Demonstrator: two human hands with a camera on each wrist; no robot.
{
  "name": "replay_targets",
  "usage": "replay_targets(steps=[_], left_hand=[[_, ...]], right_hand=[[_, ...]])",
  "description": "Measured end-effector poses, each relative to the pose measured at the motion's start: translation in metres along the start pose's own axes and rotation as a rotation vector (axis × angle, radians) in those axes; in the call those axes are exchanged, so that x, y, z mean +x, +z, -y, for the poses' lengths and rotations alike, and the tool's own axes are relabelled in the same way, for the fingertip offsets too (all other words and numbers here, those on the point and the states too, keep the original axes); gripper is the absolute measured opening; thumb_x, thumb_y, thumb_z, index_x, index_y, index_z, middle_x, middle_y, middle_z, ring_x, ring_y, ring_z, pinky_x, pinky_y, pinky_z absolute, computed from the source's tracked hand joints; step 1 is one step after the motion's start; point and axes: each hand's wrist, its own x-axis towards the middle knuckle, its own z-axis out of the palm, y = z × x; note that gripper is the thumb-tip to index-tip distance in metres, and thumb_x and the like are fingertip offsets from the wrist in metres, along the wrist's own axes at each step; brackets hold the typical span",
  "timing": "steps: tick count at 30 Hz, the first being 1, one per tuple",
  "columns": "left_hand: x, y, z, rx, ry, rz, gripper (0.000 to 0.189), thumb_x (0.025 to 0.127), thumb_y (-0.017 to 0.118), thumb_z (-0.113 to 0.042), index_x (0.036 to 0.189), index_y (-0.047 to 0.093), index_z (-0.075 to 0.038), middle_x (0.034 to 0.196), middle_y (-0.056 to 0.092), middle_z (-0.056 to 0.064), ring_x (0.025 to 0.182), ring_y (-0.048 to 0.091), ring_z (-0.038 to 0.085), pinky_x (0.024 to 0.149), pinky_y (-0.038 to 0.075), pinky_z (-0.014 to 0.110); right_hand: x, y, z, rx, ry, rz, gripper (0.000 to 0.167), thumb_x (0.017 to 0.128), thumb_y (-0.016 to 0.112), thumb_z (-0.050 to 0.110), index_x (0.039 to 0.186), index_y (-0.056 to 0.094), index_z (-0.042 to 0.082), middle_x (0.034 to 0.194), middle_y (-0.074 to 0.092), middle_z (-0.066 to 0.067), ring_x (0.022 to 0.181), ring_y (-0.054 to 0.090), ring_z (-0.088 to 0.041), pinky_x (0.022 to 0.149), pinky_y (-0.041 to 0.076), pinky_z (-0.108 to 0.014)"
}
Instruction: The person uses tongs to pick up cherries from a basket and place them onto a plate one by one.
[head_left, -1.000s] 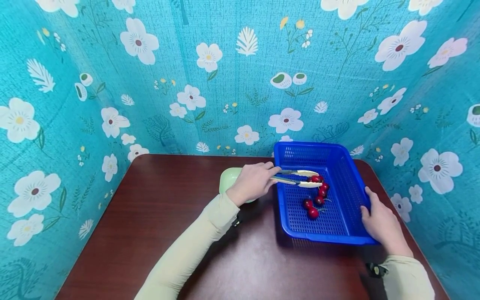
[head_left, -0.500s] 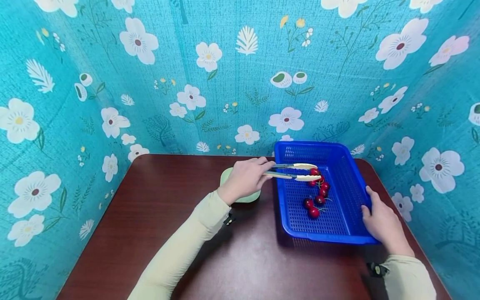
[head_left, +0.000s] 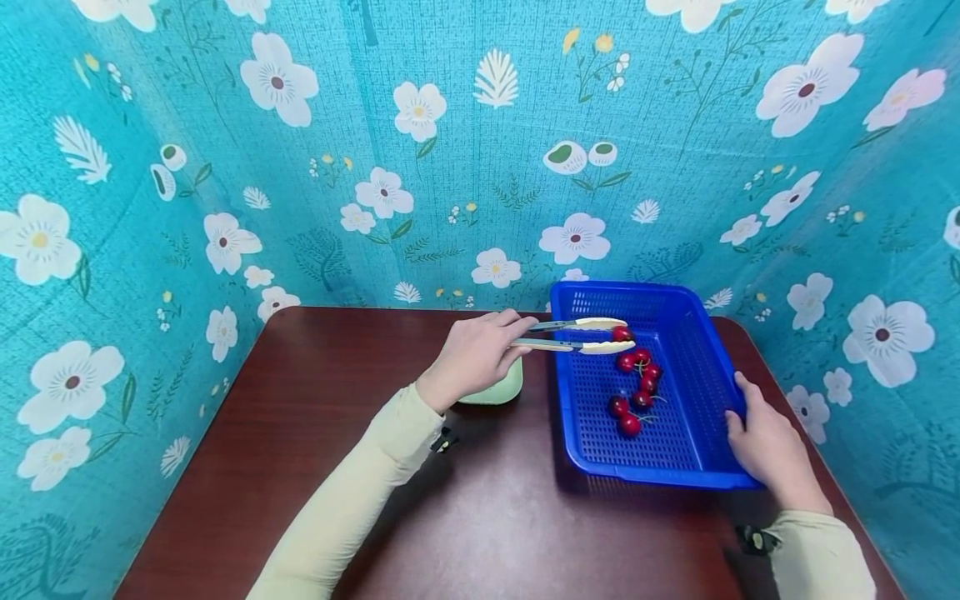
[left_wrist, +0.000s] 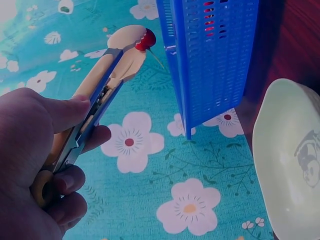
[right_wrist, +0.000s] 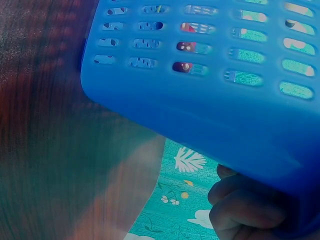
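Note:
My left hand (head_left: 474, 354) grips a pair of cream-tipped tongs (left_wrist: 97, 82), thumb along one arm and fingers under the other. Between the tong tips is a red cherry (left_wrist: 145, 40) with a thin stem, raised over the blue basket's left side. Inside the basket (head_left: 678, 475) several more dark red cherries (head_left: 630, 425) lie on the perforated floor. My right hand (head_left: 772, 446) holds the basket's right rim, fingers curled under its edge in the right wrist view. A pale green bowl (left_wrist: 282, 165) stands left of the basket, partly hidden behind my left hand in the head view.
The dark brown wooden table (head_left: 480, 517) bears the basket and bowl. A turquoise floral cloth (head_left: 420, 192) hangs close behind the table's back edge and along both sides. The basket's walls rise between its cherries and the bowl.
My left hand has drawn the tongs left and back from the pile, lifting one cherry away from the others. The right hand and basket have stayed almost still.

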Motion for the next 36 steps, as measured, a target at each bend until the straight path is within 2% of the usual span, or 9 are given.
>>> replay_targets(steps=[9, 16, 20, 28, 36], left_hand=[[-0.011, -0.008, 0.009, -0.013, -0.019, -0.022, 0.037, 0.104, 0.062, -0.039, 0.137, 0.067, -0.022, 0.110, 0.070, -0.005, 0.086, 0.069, 0.011, 0.056, 0.051, 0.028], [-0.023, -0.017, 0.018, -0.010, -0.019, -0.052, 0.039, 0.102, 0.065, -0.036, 0.137, 0.067, -0.020, 0.109, 0.071, -0.003, 0.078, 0.066, 0.011, 0.053, 0.046, 0.028], [-0.030, -0.021, 0.022, -0.011, -0.036, -0.052, 0.040, 0.101, 0.067, -0.034, 0.138, 0.067, -0.019, 0.110, 0.071, -0.003, 0.082, 0.068, 0.012, 0.053, 0.046, 0.029], [-0.048, -0.027, 0.033, -0.015, -0.079, -0.033, 0.041, 0.101, 0.067, -0.034, 0.140, 0.066, -0.020, 0.112, 0.070, -0.002, 0.085, 0.068, 0.014, 0.052, 0.046, 0.029], [-0.068, -0.035, 0.049, -0.019, -0.121, -0.080, 0.041, 0.099, 0.070, -0.032, 0.139, 0.067, -0.020, 0.115, 0.071, -0.003, 0.086, 0.070, 0.016, 0.054, 0.051, 0.033]], right_hand=[[0.000, -0.002, 0.002, 0.001, 0.008, 0.007, 0.071, 0.105, 0.051, 0.009, 0.163, 0.012, -0.003, 0.141, 0.041, -0.048, 0.113, 0.052, -0.068, 0.087, 0.044, -0.077], [0.000, -0.001, 0.001, 0.002, 0.005, 0.007, 0.071, 0.106, 0.051, 0.010, 0.163, 0.012, -0.003, 0.141, 0.041, -0.048, 0.113, 0.051, -0.068, 0.087, 0.044, -0.078], [0.000, 0.000, 0.001, 0.000, -0.002, -0.002, 0.070, 0.105, 0.051, 0.009, 0.163, 0.012, -0.003, 0.140, 0.042, -0.049, 0.112, 0.052, -0.068, 0.086, 0.044, -0.077], [0.001, -0.001, 0.002, 0.007, 0.015, 0.018, 0.072, 0.106, 0.050, 0.011, 0.164, 0.009, -0.001, 0.142, 0.040, -0.048, 0.115, 0.050, -0.069, 0.088, 0.043, -0.079], [0.001, -0.001, 0.001, 0.004, 0.018, 0.019, 0.072, 0.106, 0.050, 0.011, 0.164, 0.009, 0.000, 0.142, 0.040, -0.048, 0.114, 0.051, -0.069, 0.087, 0.044, -0.078]])
